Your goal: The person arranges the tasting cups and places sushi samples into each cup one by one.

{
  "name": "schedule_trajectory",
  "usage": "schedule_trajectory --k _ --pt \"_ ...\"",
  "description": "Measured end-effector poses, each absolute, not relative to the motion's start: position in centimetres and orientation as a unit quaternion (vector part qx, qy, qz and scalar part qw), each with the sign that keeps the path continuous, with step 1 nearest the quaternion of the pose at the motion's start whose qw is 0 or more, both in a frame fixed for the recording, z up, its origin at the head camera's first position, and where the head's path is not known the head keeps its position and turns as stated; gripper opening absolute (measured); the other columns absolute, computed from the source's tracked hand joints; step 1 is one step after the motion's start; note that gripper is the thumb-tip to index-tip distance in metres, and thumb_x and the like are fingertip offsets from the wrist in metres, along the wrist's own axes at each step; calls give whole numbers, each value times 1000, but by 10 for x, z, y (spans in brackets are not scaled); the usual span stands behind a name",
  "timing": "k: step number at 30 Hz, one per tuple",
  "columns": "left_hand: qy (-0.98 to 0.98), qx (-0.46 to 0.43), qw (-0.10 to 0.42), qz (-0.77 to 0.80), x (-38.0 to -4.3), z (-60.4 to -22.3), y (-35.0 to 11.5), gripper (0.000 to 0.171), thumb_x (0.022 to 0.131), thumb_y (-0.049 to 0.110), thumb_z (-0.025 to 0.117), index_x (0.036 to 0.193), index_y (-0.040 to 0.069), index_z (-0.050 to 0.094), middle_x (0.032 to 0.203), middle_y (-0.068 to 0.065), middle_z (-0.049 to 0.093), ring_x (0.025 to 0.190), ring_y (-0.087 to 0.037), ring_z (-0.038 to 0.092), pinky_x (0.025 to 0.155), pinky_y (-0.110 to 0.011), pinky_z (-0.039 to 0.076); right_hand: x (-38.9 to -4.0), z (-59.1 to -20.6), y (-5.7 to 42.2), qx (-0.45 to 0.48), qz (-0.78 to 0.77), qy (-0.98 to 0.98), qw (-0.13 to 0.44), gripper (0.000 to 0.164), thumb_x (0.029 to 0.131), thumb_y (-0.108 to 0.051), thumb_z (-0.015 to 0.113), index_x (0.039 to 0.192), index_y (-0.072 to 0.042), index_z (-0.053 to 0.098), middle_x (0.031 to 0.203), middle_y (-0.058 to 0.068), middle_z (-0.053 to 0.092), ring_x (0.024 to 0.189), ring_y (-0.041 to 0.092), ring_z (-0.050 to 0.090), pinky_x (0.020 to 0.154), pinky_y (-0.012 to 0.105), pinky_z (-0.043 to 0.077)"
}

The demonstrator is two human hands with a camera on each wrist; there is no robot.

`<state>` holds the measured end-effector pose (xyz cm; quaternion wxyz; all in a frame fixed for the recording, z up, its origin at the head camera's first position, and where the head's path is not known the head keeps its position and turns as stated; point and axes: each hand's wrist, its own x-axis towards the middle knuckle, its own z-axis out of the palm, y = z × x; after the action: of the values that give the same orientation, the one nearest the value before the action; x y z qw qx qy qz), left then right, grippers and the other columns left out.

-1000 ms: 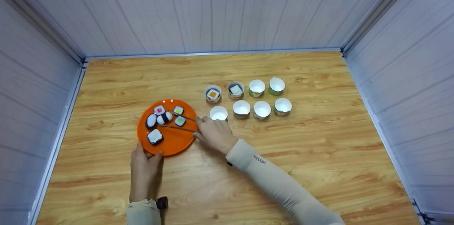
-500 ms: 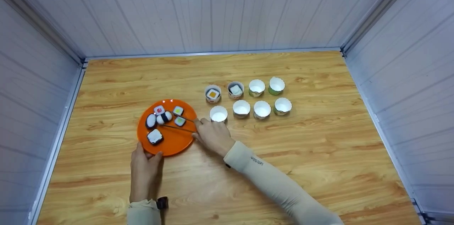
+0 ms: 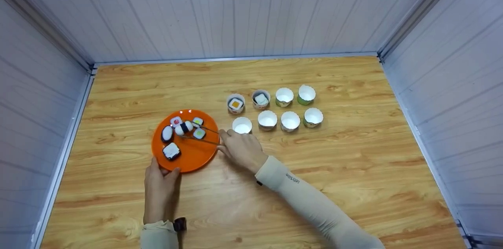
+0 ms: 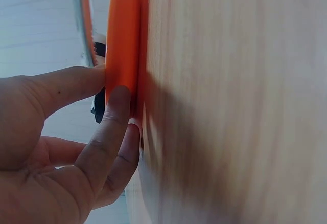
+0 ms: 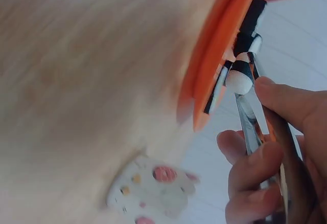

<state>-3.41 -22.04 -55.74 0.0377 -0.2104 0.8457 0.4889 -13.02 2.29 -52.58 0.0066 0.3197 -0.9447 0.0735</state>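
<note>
on the round orange plate, pinched by the left hand, six white-black sushi are held; silver tongs are gripped by the right hand (spots on the white cup: right wrist view only).

Pale panelled walls, wood-grain tabletop.

Small dark lettering on the beige right arm sleeve, near its wrist end and to the lower right of the orange plate, appears to read "Let'sSlim"; the exact spelling is hard to tell.
</note>
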Motion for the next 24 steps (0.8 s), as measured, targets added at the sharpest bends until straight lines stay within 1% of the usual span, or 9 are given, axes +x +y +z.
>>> schedule_trajectory --k 4,7,9,10,12,15,17,20,24 --pt "845 -217 42 487 -34 -556 -219 61 96 6 66 146 -7 33 135 -26 44 116 -33 51 99 -48 44 -131 -518 39 328 84 -940 43 44 98 -43 62 130 -12 62 95 3 68 61 22 63 45 35 49" --pt "849 -220 38 480 -33 -555 -219 62 95 6 66 146 -8 33 134 -27 43 115 -35 51 97 -48 45 -133 -514 55 330 89 -937 70 41 98 -42 63 124 -10 63 89 4 66 57 21 61 43 35 47" --pt "850 -223 39 475 -32 -555 -219 65 96 7 66 148 -9 30 134 -28 42 114 -36 50 96 -48 44 -134 -512 67 325 94 -938 83 42 98 -42 64 124 -9 64 88 3 65 56 21 61 43 35 47" --pt "849 -225 45 475 -32 -555 -219 68 96 8 65 150 -9 27 136 -29 40 115 -36 49 97 -49 44 -135 -510 73 320 98 -939 86 42 98 -42 64 124 -9 64 88 3 65 56 21 60 44 35 47" --pt "847 -229 51 478 -32 -554 -219 69 97 9 64 151 -8 26 137 -29 39 117 -35 48 99 -49 43 -137 -507 86 308 104 -941 94 45 97 -43 64 126 -9 64 90 4 67 57 21 61 46 36 48" --pt "843 -234 57 481 -32 -555 -219 66 97 9 64 150 -7 28 137 -27 41 117 -34 47 102 -49 41 -141 -502 106 293 120 -943 102 47 97 -42 65 128 -8 64 91 6 68 59 22 61 47 37 49" --pt "841 -235 58 484 -33 -555 -219 61 97 9 65 147 -5 32 136 -25 43 117 -33 48 102 -48 41 -144 -498 120 278 128 -946 105 46 96 -41 66 128 -8 64 91 7 69 60 23 61 47 38 49" --pt "840 -239 71 483 -33 -555 -219 65 97 11 65 150 -5 29 137 -26 40 119 -34 45 104 -50 39 -148 -493 142 244 134 -955 106 43 95 -38 69 125 -8 65 89 8 67 58 24 59 45 39 47" --pt "847 -230 58 476 -33 -555 -221 65 96 10 66 148 -6 31 137 -28 41 119 -36 46 103 -51 40 -154 -489 168 201 130 -965 103 43 95 -38 69 124 -6 66 89 11 67 57 27 60 45 42 47"
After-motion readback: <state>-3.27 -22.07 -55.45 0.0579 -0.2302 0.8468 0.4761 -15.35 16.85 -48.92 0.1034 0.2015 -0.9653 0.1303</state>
